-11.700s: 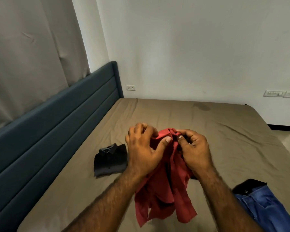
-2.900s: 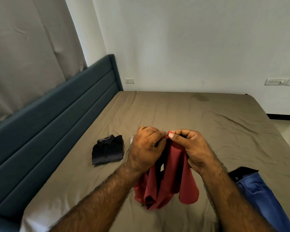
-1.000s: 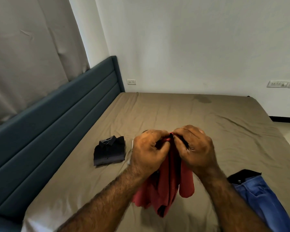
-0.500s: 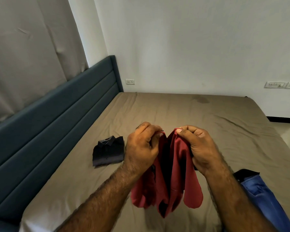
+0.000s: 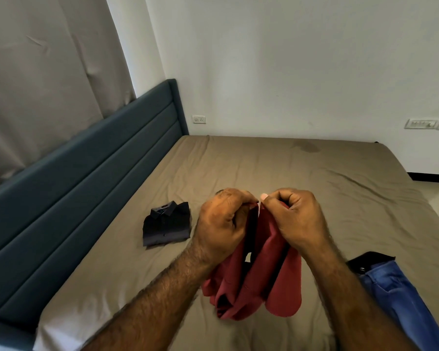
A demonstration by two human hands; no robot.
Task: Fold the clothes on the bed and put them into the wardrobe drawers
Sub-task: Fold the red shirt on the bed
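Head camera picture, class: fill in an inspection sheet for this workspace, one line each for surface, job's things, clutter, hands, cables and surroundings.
Surface: bed with a wrinkled brown sheet, a darker patch near the far edge.
Job's things: red shirt held up, lower part hanging near the sheet; dark shirt folded flat; blue jeans unfolded at the right edge.
Clutter: nothing seen.
Hands: left hand and right hand both pinch the red shirt's top edge.
Cables: nothing seen.
Surroundings: blue headboard, grey curtain, white wall with socket and switch panel.
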